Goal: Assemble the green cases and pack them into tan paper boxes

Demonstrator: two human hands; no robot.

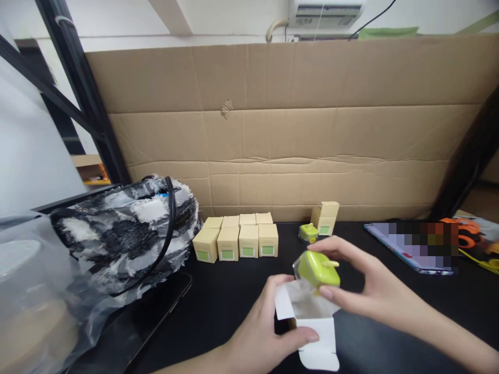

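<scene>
My right hand (351, 280) pinches a small clear container with a bright green lid (322, 268) between thumb and fingers. A little tab or handle sticks out of the lid. The container is tilted just above the mouth of an open carton (317, 332), whose white inner flaps are spread. Wrapped around that carton's left side is my left hand (273, 322), its thumb across the front. Beyond my right hand, a similar green-lidded container (308, 232) stands on the black table beside an upright, open-topped beige box (325, 218).
Several beige boxes with green labels (238, 241) stand in two rows at the back. At left are a furry black-and-white bag (132, 234), a dark phone-like slab (156, 322) and a plastic bag (35, 291). A flat, partly blurred item (405, 244) and orange toy (462, 232) lie right.
</scene>
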